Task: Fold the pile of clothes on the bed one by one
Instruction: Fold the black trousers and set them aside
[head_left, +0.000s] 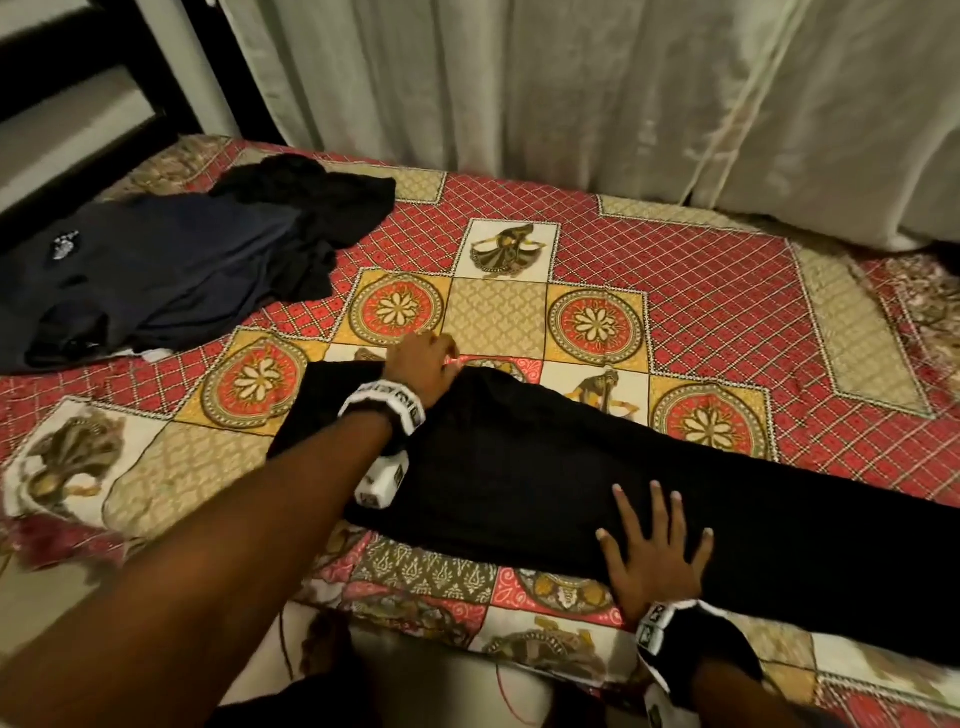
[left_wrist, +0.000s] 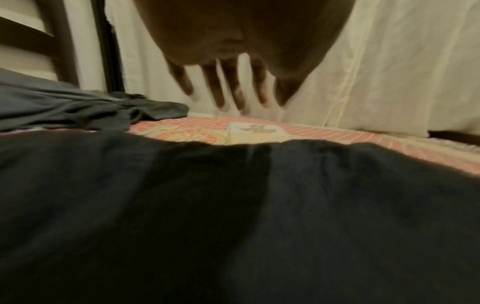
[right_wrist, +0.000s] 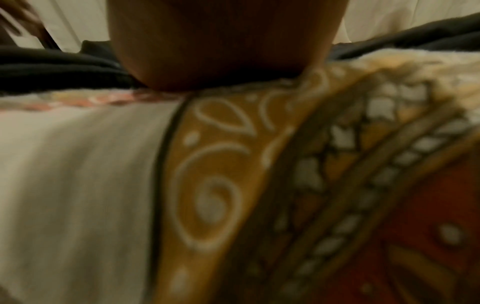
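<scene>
A long black garment (head_left: 519, 467) lies flat across the patterned bed, running from the middle out to the right. My left hand (head_left: 423, 364) reaches over its far edge near the left end. In the left wrist view its fingers (left_wrist: 226, 86) point down, spread and loose, holding nothing above the black garment (left_wrist: 233, 216). My right hand (head_left: 654, 540) lies flat on the near edge of the garment, fingers spread. The right wrist view shows only the heel of that hand (right_wrist: 226, 51) pressed down, with black cloth (right_wrist: 52, 67) behind it.
A loose pile of dark clothes (head_left: 171, 265) sits at the bed's far left, by the dark bed frame (head_left: 78, 67). Pale curtains (head_left: 571, 93) hang along the far side. The red and yellow bedspread (head_left: 675, 291) shows bare beyond the garment. The bed's near edge runs under my arms.
</scene>
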